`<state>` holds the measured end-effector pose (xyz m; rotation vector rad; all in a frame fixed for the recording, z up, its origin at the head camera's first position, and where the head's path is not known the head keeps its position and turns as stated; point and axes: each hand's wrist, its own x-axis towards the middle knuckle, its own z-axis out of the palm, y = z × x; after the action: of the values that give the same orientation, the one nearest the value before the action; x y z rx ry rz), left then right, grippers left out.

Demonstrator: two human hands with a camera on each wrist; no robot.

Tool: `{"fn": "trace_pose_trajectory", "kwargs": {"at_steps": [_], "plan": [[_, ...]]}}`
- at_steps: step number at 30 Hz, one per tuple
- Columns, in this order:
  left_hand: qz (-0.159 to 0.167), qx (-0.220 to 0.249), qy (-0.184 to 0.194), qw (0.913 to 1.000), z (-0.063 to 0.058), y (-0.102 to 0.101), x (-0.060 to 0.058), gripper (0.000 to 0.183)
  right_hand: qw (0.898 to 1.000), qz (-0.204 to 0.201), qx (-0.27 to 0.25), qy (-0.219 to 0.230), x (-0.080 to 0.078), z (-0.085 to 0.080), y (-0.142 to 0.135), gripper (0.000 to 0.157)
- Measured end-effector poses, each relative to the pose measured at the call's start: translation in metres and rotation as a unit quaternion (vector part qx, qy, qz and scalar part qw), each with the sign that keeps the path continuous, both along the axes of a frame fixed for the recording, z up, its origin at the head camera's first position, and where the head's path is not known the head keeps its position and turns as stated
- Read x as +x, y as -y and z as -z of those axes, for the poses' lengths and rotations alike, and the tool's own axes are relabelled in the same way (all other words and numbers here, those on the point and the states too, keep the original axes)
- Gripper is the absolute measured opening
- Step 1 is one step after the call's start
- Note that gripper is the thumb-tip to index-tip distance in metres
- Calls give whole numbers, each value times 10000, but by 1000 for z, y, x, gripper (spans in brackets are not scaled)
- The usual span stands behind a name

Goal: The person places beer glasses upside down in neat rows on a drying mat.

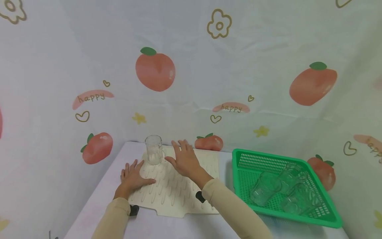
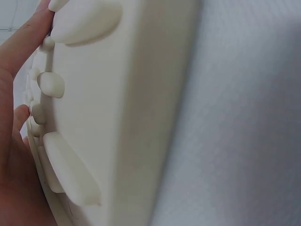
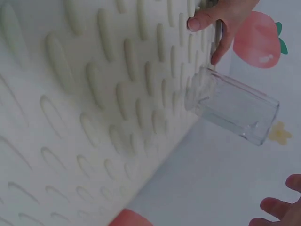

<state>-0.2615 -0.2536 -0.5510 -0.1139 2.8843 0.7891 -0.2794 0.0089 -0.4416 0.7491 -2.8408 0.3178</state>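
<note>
A clear glass mug stands upright on the far left part of a cream ridged mat, its handle turned right. My left hand rests at the mat's left edge with fingers and thumb spread, holding nothing. Close up in the left wrist view, fingers of the left hand lie against the mat's ridges. Just right of the mug, my right hand hovers with its fingers extended and apart from the glass. The right wrist view has the mug between the left hand and the right fingertips.
To the right of the mat sits a green plastic basket with three glass mugs lying in it. A white cloth printed with fruit hangs behind the white table. Each wrist carries a small black device.
</note>
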Motion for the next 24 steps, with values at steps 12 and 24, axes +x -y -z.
{"fn": "trace_pose_trajectory", "kwargs": {"at_steps": [12, 24], "plan": [[-53, 59, 33, 10000, -4, -2, 1, 128, 9990, 338, 296, -48, 17, -17, -29, 75], [-30, 187, -24, 9998, -3, 0, 3, 129, 9988, 484, 26, 71, 31, -17, -77, 78]]}}
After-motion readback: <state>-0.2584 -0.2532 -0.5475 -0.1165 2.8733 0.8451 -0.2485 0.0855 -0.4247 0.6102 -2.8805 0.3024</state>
